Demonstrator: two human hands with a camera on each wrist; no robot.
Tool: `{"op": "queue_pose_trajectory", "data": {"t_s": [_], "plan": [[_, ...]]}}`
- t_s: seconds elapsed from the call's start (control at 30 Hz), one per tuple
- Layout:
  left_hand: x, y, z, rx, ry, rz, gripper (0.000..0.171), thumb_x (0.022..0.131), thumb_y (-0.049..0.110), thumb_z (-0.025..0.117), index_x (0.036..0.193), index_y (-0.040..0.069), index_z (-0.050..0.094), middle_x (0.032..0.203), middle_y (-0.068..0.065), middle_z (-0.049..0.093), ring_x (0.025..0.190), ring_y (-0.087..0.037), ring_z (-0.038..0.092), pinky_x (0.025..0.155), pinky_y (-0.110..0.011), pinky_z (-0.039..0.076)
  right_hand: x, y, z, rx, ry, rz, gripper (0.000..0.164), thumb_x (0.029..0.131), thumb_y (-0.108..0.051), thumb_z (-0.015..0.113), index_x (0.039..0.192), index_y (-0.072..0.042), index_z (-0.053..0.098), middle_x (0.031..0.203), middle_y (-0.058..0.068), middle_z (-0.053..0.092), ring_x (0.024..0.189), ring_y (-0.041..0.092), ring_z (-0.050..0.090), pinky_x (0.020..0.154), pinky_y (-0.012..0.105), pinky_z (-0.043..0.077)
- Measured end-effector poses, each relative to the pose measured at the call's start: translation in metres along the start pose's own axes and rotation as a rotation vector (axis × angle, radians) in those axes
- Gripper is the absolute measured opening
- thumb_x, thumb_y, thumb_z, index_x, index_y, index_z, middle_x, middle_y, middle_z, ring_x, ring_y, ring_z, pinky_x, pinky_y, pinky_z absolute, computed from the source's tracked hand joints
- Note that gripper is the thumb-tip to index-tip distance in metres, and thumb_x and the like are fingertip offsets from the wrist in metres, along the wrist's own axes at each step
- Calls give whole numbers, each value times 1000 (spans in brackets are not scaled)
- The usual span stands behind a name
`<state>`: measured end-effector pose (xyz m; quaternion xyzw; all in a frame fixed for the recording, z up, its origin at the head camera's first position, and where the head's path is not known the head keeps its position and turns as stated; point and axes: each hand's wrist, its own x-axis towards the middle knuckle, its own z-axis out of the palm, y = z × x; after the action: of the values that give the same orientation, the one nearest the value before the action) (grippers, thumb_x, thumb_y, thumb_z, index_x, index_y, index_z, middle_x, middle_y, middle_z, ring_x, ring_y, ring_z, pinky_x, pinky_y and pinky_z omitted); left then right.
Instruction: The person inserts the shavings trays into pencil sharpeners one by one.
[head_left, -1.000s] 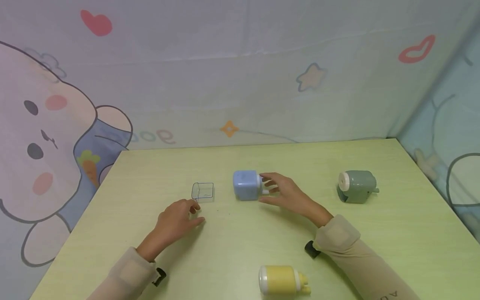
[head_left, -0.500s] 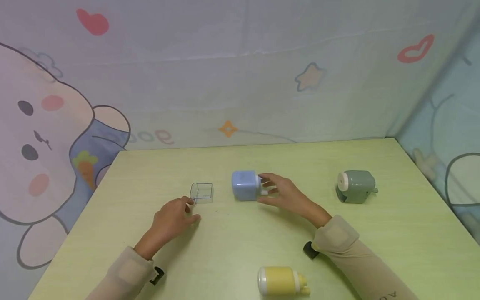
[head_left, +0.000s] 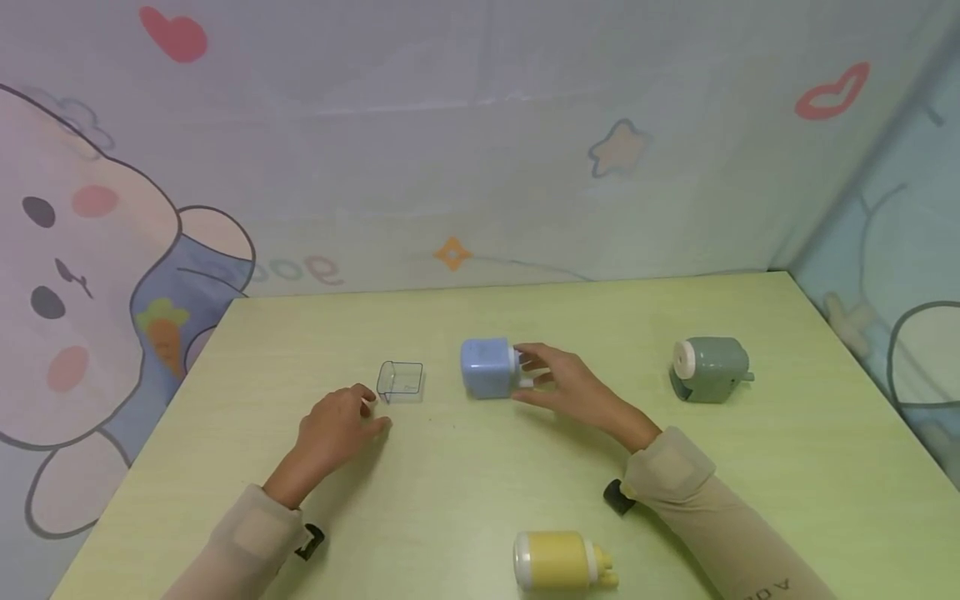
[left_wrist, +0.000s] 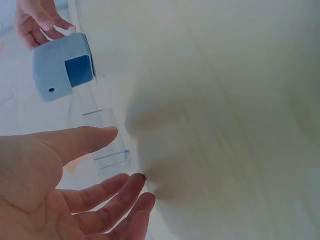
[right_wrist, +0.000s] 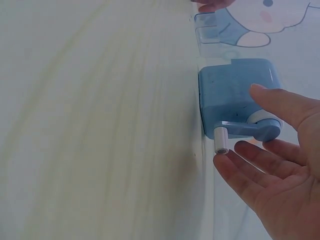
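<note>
A blue crank pencil sharpener (head_left: 486,368) lies on the table, its square drawer slot vacant in the left wrist view. My right hand (head_left: 567,385) curves loosely around its crank end, fingers apart. In the right wrist view a fingertip is close to the white crank knob (right_wrist: 220,140); whether it touches I cannot tell. To the sharpener's left sits a small clear plastic drawer (head_left: 401,379). Just left of and in front of that drawer, my left hand (head_left: 333,429) hovers with relaxed fingers and a gap between thumb and forefinger, holding nothing.
A green pencil sharpener (head_left: 711,369) stands at the right of the table (head_left: 420,500). Near the front edge lies a yellow pencil sharpener (head_left: 558,560). A printed cloth (head_left: 450,167) hangs behind the table. Tiny dark specks dot the tabletop before the blue sharpener.
My left hand has drawn back to the left, away from the clear drawer. My right hand stays by the blue sharpener's crank. The head view has shifted slightly.
</note>
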<state>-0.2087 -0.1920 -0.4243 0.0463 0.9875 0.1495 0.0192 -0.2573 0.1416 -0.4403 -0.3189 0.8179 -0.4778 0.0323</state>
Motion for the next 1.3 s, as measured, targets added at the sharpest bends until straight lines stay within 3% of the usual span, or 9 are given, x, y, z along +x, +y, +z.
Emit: {"op": "queue_pose_trajectory", "data": {"t_s": [0.43, 1.07, 1.3], "plan": [[16, -4, 0, -6, 10, -32, 50, 81, 35, 67, 117, 3, 53, 94, -2, 62, 77, -18, 55, 55, -38, 46, 2, -1, 0, 4, 5, 5, 60, 80, -18, 71, 130, -4, 41, 118, 11, 52, 105, 31, 50, 83, 44, 45], [19, -4, 1, -5, 21, -33, 51, 79, 35, 68, 116, 4, 53, 95, -2, 60, 81, -19, 54, 60, -41, 46, 2, 1, 0, 19, -5, 14, 56, 83, -18, 68, 129, -4, 40, 116, 15, 53, 105, 30, 51, 81, 43, 46], [21, -5, 3, -27, 20, -8, 61, 79, 33, 68, 126, 2, 43, 99, -4, 60, 86, -21, 54, 65, -42, 46, 3, 3, 1, 28, 4, 5, 56, 83, -20, 68, 128, -4, 41, 116, 15, 54, 105, 29, 51, 81, 44, 46]]}}
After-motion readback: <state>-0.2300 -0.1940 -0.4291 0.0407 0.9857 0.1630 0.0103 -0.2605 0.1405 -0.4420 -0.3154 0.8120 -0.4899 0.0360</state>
